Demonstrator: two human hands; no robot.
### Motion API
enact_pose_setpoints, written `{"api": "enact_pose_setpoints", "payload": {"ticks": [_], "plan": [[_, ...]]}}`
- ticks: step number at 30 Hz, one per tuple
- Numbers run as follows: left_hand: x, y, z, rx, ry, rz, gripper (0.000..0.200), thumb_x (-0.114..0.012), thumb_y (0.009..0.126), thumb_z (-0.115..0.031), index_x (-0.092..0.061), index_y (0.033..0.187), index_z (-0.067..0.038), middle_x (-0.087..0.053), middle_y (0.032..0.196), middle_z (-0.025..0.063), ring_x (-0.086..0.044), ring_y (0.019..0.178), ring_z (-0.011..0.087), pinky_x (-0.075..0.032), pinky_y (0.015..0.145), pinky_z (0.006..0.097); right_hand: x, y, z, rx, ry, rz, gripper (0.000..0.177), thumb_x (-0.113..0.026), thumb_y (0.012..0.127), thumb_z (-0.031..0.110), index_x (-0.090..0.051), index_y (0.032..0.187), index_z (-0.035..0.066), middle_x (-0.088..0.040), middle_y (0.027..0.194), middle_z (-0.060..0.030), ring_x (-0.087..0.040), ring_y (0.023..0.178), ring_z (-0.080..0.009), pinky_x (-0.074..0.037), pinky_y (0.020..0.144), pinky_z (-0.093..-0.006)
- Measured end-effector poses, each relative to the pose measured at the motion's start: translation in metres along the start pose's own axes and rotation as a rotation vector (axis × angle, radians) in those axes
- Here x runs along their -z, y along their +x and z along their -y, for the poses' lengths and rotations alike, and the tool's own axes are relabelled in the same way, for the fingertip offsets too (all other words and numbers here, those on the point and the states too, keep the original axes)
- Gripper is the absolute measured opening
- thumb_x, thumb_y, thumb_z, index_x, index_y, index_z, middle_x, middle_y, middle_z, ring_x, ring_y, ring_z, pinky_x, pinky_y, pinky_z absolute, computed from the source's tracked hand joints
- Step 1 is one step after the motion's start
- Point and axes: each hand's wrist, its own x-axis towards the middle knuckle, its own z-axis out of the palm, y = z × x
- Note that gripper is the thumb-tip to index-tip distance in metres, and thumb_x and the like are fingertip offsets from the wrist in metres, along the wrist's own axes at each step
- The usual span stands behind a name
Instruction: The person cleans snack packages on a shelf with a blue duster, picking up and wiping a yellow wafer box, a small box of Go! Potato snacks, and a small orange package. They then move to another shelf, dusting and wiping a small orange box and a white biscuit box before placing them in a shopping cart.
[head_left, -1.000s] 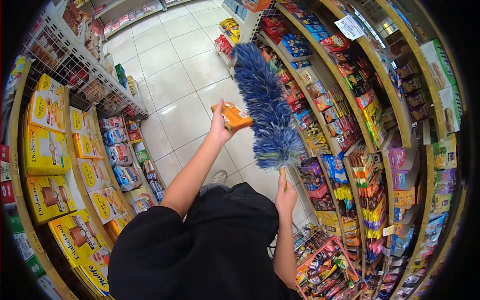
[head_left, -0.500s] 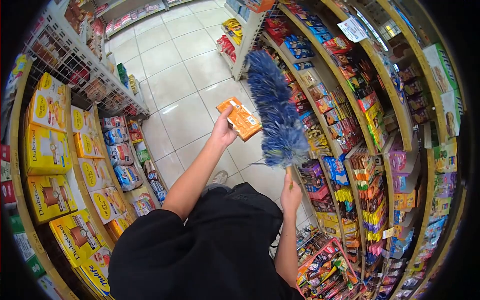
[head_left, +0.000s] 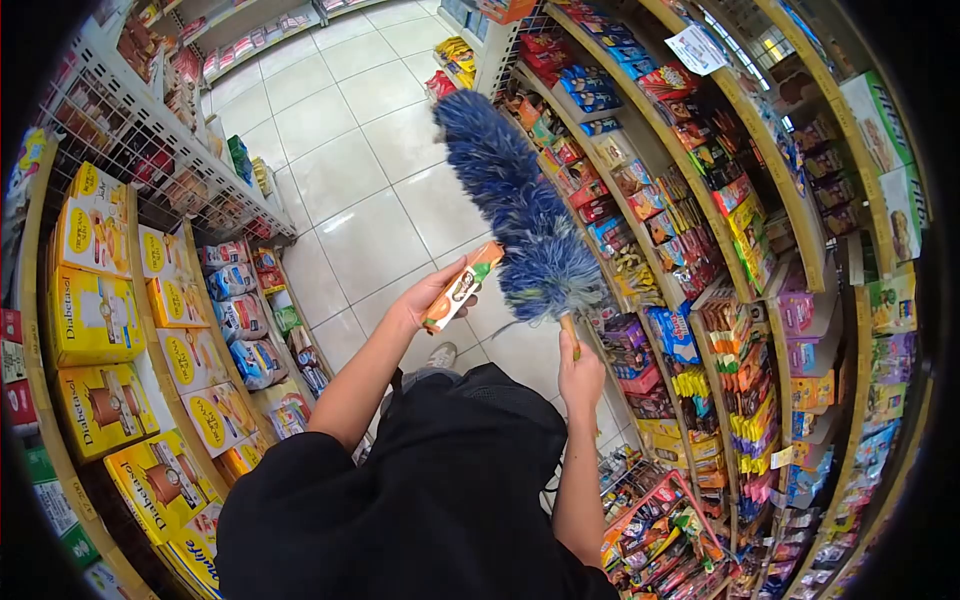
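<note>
In my left hand (head_left: 428,297) is an orange snack packet (head_left: 462,290), gripped along its side with a narrow printed face turned up. My right hand (head_left: 580,378) is closed round the handle of a blue fluffy duster (head_left: 520,205). The duster's head points up and to the left, and its shaggy fibres overlap the packet's right end in this view. Both hands are held in front of my body, above the tiled floor.
Shelves of bagged snacks (head_left: 650,245) curve along my right. To the left stand shelves with yellow boxes (head_left: 95,315) and a white wire rack (head_left: 180,130). A red-rimmed basket of packets (head_left: 665,535) sits low at my right. White floor tiles (head_left: 365,160) run ahead.
My left hand has turned the packet from its broad orange face to its narrow side. The duster's head has swung left, closer to the packet.
</note>
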Motion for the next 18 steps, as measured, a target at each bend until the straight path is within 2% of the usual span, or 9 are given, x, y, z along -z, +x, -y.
{"api": "enact_pose_setpoints", "payload": {"ticks": [3, 5, 6, 8, 10, 13, 14, 17, 18], "plan": [[0.007, 0.006, -0.006, 0.034, -0.07, 0.039, 0.036, -0.048, 0.091, -0.042, -0.052, 0.115, -0.016, -0.057, 0.082, -0.001, -0.05, 0.061, 0.0075, -0.041, 0.047, 0.0189, -0.006, -0.001, -0.008, -0.051, 0.046, 0.025, 0.052, -0.046, 0.088, 0.047, -0.055, 0.069, -0.001, -0.051, 0.056, -0.0196, -0.051, 0.054, -0.0356, -0.037, 0.053, -0.0428], [0.002, 0.014, -0.006, -0.061, 0.073, -0.063, 0.037, -0.05, 0.09, -0.041, -0.054, 0.114, -0.012, -0.06, 0.083, 0.0, -0.056, 0.064, 0.0089, -0.046, 0.051, 0.0209, -0.011, -0.01, -0.021, -0.053, 0.104, 0.064, 0.051, -0.047, 0.088, 0.045, -0.054, 0.068, -0.001, -0.048, 0.054, -0.0173, -0.048, 0.05, -0.0312, -0.036, 0.051, -0.0409], [0.0, 0.017, -0.006, -0.107, 0.142, -0.114, 0.038, -0.051, 0.09, -0.04, -0.054, 0.113, -0.01, -0.061, 0.083, 0.0005, -0.059, 0.066, 0.0096, -0.048, 0.053, 0.0219, -0.01, -0.013, -0.025, -0.03, 0.109, 0.062, 0.05, -0.048, 0.088, 0.044, -0.054, 0.068, -0.001, -0.049, 0.054, -0.0179, -0.05, 0.05, -0.0325, -0.037, 0.052, -0.0408], [0.008, 0.02, -0.009, -0.061, 0.243, -0.146, 0.043, -0.054, 0.088, -0.039, -0.053, 0.114, -0.006, -0.062, 0.083, 0.002, -0.059, 0.065, 0.0095, -0.049, 0.054, 0.0224, -0.008, -0.023, -0.032, 0.013, 0.12, 0.066, 0.046, -0.05, 0.087, 0.042, -0.054, 0.068, 0.001, -0.051, 0.054, -0.0192, -0.052, 0.052, -0.0349, -0.039, 0.053, -0.0406], [0.011, 0.019, -0.007, -0.07, 0.349, -0.277, 0.048, -0.06, 0.085, -0.038, -0.054, 0.113, 0.001, -0.063, 0.083, 0.005, -0.061, 0.064, 0.011, -0.049, 0.056, 0.0226, -0.003, -0.028, -0.034, -0.025, 0.18, 0.056, 0.044, -0.051, 0.087, 0.04, -0.053, 0.068, 0.0, -0.048, 0.053, -0.0171, -0.049, 0.049, -0.029, -0.038, 0.051, -0.0385], [0.025, 0.022, 0.003, -0.247, 0.862, -0.487, 0.047, -0.065, 0.081, -0.035, -0.058, 0.108, 0.003, -0.064, 0.085, 0.0078, -0.062, 0.064, 0.0136, -0.049, 0.059, 0.0243, -0.004, -0.034, -0.046, -0.055, 0.281, 0.025, 0.042, -0.053, 0.087, 0.037, -0.052, 0.068, 0.0, -0.045, 0.051, -0.0144, -0.045, 0.047, -0.022, -0.037, 0.05, -0.0354], [0.025, 0.022, 0.002, -0.347, 1.085, -0.5, 0.041, -0.068, 0.079, -0.028, -0.06, 0.104, 0.003, -0.065, 0.084, 0.0079, -0.061, 0.073, 0.0105, -0.05, 0.065, 0.0264, -0.003, -0.033, -0.046, -0.056, 0.317, 0.008, 0.041, -0.054, 0.087, 0.036, -0.052, 0.068, -0.001, -0.043, 0.05, -0.0136, -0.043, 0.046, -0.02, -0.037, 0.049, -0.0345], [0.014, 0.026, 0.008, -0.466, 1.354, -0.529, 0.042, -0.069, 0.078, -0.029, -0.06, 0.106, 0.0, -0.065, 0.085, 0.0084, -0.062, 0.074, 0.0157, -0.05, 0.071, 0.0301, 0.004, -0.031, -0.04, -0.049, 0.23, 0.068, 0.042, -0.053, 0.087, 0.037, -0.053, 0.068, -0.001, -0.046, 0.051, -0.0152, -0.046, 0.046, -0.0227, -0.038, 0.05, -0.0359], [0.01, 0.03, 0.009, -0.514, 1.519, -0.557, 0.039, -0.068, 0.076, -0.033, -0.063, 0.106, -0.01, -0.065, 0.101, 0.0116, -0.063, 0.085, 0.0262, -0.048, 0.078, 0.0332, -0.001, -0.027, -0.047, -0.031, 0.14, 0.101, 0.046, -0.051, 0.087, 0.041, -0.055, 0.069, -0.001, -0.054, 0.056, -0.0181, -0.058, 0.053, -0.0271, -0.039, 0.053, -0.041]]}}
